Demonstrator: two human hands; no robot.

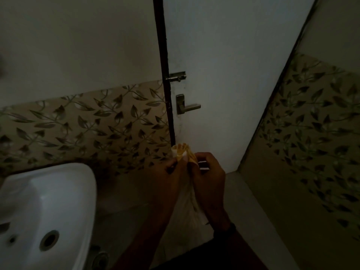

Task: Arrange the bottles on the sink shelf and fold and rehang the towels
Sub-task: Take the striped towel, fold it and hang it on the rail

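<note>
A white towel with an orange-yellow striped edge (182, 152) is bunched up between both my hands in front of the door. My left hand (171, 172) grips its left side and my right hand (208, 170) grips its right side, close together. The rest of the towel hangs down between my forearms. No bottles or shelf are in view.
A white sink (44, 207) juts out at the lower left. A white door (224, 84) with a lever handle (187, 106) and a bolt latch (176, 76) stands straight ahead. Leaf-patterned tiled walls run on the left and right.
</note>
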